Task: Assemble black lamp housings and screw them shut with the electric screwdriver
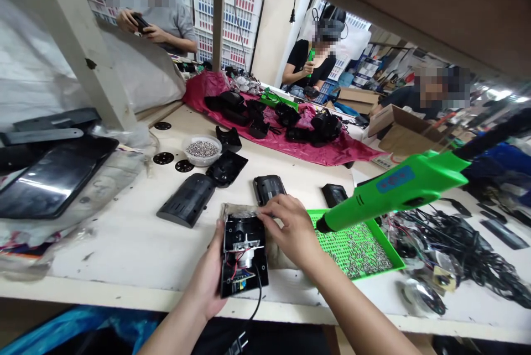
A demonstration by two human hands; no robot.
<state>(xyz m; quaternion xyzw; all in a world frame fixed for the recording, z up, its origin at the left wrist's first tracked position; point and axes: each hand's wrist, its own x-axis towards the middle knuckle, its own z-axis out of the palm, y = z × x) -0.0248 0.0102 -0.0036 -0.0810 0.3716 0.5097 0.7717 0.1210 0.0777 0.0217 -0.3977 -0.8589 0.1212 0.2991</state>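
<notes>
A black plastic housing [244, 252] lies open at the table's front edge, showing a silver motor, red wires and a small circuit board; a black cord with a plug runs down from it. My left hand [211, 275] is wrapped round its left side. With thumb and forefinger together, my right hand [288, 225] is at the housing's top right corner; a clear, shiny piece seems to lie there, but what the fingertips pinch is too small to tell. Just right of that hand, a green electric screwdriver [394, 186] hangs above a green tray [394, 258] of screws.
Black shells [187, 200] and a bowl of small metal parts [202, 150] are behind the housing. Cables [464, 261] lie at the right, a glossy black panel [53, 178] at the left. Black parts cover a red cloth [298, 147]. Several people sit beyond.
</notes>
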